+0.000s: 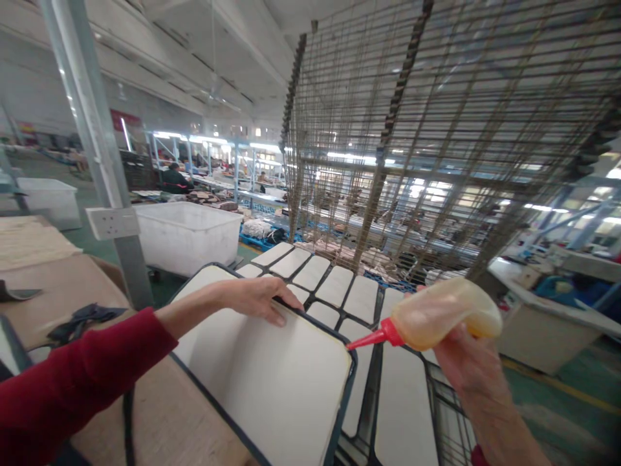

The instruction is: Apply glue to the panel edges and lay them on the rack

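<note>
A large white panel with a dark edge (pixel 272 382) is tilted in front of me. My left hand (pixel 264 298) grips its far edge, thumb lying on the white face and fingers over the rim. In my right hand (pixel 468 362) is a squeeze bottle (pixel 436 314) with a red nozzle and yellowish contents, held on its side. The nozzle tip meets the panel's dark rim near the right corner. A thin yellowish line shows along the panel's edge. Beyond it, several smaller white panels with dark borders (pixel 405 404) lie in rows on a wire rack.
A raised stack of wire racks (pixel 388 149) slants over the far side. To the left are a metal post (pixel 104 162) with a socket box, a white plastic bin (pixel 191 233) and a brown worktable (pixel 169 414). A person (pixel 174 179) sits in the background.
</note>
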`<state>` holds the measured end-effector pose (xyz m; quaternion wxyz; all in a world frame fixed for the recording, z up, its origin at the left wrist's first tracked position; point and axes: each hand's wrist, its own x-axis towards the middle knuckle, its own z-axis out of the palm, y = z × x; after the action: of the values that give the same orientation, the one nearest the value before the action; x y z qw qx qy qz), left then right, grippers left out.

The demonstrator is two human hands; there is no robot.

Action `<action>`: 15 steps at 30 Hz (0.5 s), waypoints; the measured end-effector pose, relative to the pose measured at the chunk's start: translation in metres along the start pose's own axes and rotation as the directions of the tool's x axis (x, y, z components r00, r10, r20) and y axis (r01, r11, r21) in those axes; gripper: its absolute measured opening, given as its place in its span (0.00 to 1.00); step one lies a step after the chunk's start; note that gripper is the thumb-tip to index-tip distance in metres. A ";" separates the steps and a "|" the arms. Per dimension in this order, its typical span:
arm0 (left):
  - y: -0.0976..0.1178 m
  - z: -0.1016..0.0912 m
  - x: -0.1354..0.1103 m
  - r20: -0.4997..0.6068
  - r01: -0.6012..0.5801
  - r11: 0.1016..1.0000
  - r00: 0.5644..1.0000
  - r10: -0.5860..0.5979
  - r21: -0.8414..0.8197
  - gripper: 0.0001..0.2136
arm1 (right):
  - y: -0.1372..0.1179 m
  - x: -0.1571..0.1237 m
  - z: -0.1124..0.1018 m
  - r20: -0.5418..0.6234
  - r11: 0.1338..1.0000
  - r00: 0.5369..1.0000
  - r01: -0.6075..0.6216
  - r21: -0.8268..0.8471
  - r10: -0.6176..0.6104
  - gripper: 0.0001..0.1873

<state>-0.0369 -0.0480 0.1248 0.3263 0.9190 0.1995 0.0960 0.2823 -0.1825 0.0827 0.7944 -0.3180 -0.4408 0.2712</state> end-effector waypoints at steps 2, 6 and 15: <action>-0.001 0.000 -0.002 -0.012 -0.010 1.000 1.000 0.010 -0.025 0.18 | 0.000 -0.004 -0.003 0.000 1.000 1.000 -0.024 -0.002 0.024 0.31; -0.004 0.000 -0.005 -0.006 0.009 0.998 1.000 -0.010 -0.062 0.17 | -0.001 -0.009 -0.007 0.014 0.999 0.999 -0.030 0.017 0.030 0.29; -0.003 0.003 -0.005 0.025 0.038 0.970 0.999 -0.033 -0.241 0.15 | -0.002 -0.009 -0.004 -0.042 0.997 0.997 0.064 0.031 -0.063 0.28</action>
<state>-0.0416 -0.0499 0.1200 0.4391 0.8698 0.1996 0.1041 0.2820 -0.1912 0.0778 0.8166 -0.2963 -0.4297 0.2463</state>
